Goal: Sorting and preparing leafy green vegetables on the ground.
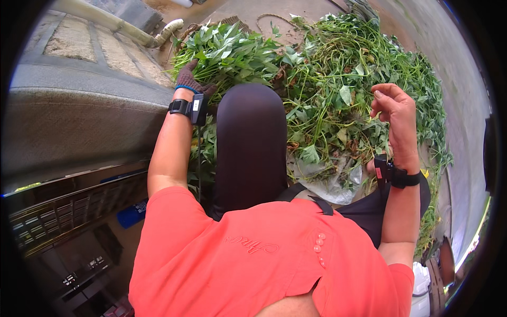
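Observation:
My left hand [192, 81], in a dark knitted glove with a blue cuff edge, rests against the stem ends of a bundle of leafy green cuttings [237, 53]. Its thumb and a finger are spread; the rest is hidden among the stems. To the right, my bare right hand [392, 105] is raised over a large tangled heap of leafy vines [332, 87], fingers curled. Whether something thin lies between its fingertips cannot be told. Some brown, withered leaves are mixed into the heap. Both wrists carry black straps with small boxes.
A concrete ledge [91, 103] runs along the left, with a pale pipe [115, 21] above it. Clear plastic sheeting [340, 190] lies under the near edge of the vines. A curved rope [273, 16] is on the ground at the top. A grey wall or sheet [463, 103] borders the right.

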{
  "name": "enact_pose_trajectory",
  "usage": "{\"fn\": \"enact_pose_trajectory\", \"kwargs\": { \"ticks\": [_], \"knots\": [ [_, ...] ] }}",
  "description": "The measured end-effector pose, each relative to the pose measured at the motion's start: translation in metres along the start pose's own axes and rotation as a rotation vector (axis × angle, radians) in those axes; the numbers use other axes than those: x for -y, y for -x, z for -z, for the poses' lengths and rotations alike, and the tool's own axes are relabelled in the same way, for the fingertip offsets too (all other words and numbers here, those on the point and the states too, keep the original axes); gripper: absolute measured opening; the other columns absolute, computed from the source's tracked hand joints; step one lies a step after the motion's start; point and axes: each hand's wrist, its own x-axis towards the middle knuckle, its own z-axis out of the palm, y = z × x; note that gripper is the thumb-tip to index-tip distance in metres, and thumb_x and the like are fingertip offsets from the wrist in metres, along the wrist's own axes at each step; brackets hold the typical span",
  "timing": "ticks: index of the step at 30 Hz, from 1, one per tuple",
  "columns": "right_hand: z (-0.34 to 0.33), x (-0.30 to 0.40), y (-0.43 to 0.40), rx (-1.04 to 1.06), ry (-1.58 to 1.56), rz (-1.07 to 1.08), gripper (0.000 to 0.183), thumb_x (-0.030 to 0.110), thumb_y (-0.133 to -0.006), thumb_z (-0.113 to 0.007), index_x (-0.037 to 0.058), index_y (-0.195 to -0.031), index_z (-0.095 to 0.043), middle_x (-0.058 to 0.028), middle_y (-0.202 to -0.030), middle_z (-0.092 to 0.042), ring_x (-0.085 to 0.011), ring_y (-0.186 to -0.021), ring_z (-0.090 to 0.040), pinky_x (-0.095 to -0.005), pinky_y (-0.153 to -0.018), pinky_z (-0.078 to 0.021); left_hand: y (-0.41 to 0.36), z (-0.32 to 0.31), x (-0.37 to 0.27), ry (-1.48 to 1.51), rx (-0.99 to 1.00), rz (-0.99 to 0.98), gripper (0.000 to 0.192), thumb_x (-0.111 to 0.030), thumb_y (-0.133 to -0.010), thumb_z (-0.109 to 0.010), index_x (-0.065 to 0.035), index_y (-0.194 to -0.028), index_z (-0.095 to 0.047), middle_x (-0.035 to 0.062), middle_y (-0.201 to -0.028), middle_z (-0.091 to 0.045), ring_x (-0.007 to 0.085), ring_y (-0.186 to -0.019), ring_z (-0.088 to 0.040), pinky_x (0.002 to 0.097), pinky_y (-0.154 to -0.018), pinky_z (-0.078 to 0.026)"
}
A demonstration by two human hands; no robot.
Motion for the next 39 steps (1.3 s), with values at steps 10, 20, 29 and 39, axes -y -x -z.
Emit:
{"fn": "enact_pose_trajectory", "kwargs": {
  "ticks": [10,20,29,39],
  "knots": [
    [0.003,0.009,0.017,0.012,-0.077,0.08,0.011,0.01,-0.088,-0.06,0.0054,-0.094,-0.067,0.0006,-0.068,-0.064,-0.0052,-0.053,-0.056,-0.0168,-0.047,-0.0342,0.133,-0.051,0.001,-1.056,0.425,-0.765,0.051,-0.031,-0.082,-0.07,-0.0046,-0.124,-0.059,0.0094,-0.105,-0.063,0.0194,-0.094,-0.06,0.0316,-0.083,-0.048],
    [0.006,-0.006,0.01,-0.005,-0.067,0.083,0.014,0.012,-0.086,-0.061,0.002,-0.094,-0.066,-0.0021,-0.067,-0.063,-0.008,-0.052,-0.057,-0.0185,-0.046,-0.0353,0.329,-0.148,0.073,-2.251,0.909,-1.683,0.04,-0.024,-0.08,-0.066,-0.015,-0.119,-0.06,0.0099,-0.108,-0.062,0.0292,-0.099,-0.059,0.0441,-0.086,-0.046],
    [0.018,-0.039,-0.019,-0.131,0.015,-0.03,0.013,0.014,-0.085,-0.064,0.0056,-0.094,-0.068,-0.0006,-0.067,-0.065,-0.0072,-0.051,-0.059,-0.0169,-0.043,-0.0374,0.371,-0.111,0.179,-0.97,1.282,-2.169,0.036,-0.025,-0.092,-0.053,-0.0056,-0.122,-0.056,0.0083,-0.11,-0.062,0.0207,-0.1,-0.061,0.0348,-0.088,-0.048],
    [-0.016,-0.203,-0.06,-0.053,0.134,-0.623,0.01,0.011,-0.085,-0.062,0.0003,-0.086,-0.063,-0.0066,-0.064,-0.059,-0.0132,-0.047,-0.053,-0.0276,-0.041,-0.0447,0.329,-0.11,0.189,-0.725,0.962,-2.156,0.035,-0.022,-0.097,-0.046,0.0026,-0.121,-0.054,0.009,-0.109,-0.063,0.016,-0.098,-0.063,0.0267,-0.086,-0.051]
  ]
}}
